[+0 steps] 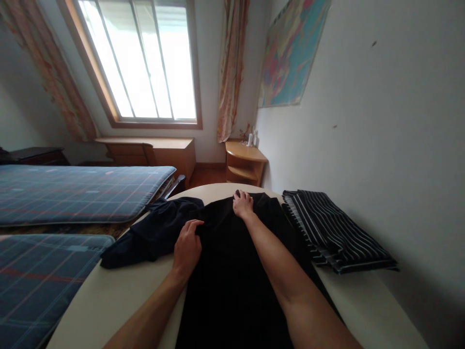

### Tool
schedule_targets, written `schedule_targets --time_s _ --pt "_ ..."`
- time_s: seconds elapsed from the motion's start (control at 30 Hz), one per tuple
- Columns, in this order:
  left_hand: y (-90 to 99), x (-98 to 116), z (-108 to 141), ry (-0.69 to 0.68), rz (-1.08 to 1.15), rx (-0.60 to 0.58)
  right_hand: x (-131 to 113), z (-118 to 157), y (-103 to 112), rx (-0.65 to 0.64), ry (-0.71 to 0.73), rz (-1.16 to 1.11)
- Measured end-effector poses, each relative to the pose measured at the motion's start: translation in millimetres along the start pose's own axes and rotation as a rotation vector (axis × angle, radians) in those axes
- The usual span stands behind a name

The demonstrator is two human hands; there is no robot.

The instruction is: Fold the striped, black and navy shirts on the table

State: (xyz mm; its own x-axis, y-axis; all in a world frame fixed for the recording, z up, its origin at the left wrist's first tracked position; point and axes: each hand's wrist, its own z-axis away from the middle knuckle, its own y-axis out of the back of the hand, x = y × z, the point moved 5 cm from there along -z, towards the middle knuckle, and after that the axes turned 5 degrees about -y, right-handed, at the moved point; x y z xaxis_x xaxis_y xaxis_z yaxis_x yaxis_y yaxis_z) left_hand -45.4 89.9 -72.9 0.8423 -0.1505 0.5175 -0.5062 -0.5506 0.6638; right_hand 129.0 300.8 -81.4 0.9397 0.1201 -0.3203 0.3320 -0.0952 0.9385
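Viewing through the head camera, I see a black garment (232,281) laid lengthwise along the middle of the pale surface (109,295), reaching up near its far edge. My right hand (242,203) lies on the garment's far part, fingers bent over the cloth; from this feed I cannot tell whether that grip is clenched on it. My left hand (188,246) is at the garment's left side, fingertips at the fabric; whether this grip is pinching it or released, I cannot tell either. Just left of the black garment, a crumpled navy garment (156,230) sprawls out to the surface's left edge. On the right edge, beside the wall (399,145), lies a folded striped cloth (334,228), dark with pale lines.
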Motion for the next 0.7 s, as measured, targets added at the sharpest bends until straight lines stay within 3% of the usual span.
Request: schedule_targets --time_s 0.2,0.43,0.57,0.7 --pt "2.2 -5.1 -2.2 -0.038 0.108 0.138 -22.7 20.3 9.5 0.131 0.181 0.102" --pt "20.1 -10.7 -13.9 -0.054 0.148 0.320 -38.1 42.4 -8.2 -0.062 0.280 0.080" --pt "22.7 -7.0 -13.1 -0.091 0.142 0.326 -39.5 43.0 -12.4 -0.093 0.315 0.010" --pt "19.8 7.1 -6.9 -0.188 0.098 0.259 -56.5 41.0 -6.0 -0.086 0.555 -0.148"
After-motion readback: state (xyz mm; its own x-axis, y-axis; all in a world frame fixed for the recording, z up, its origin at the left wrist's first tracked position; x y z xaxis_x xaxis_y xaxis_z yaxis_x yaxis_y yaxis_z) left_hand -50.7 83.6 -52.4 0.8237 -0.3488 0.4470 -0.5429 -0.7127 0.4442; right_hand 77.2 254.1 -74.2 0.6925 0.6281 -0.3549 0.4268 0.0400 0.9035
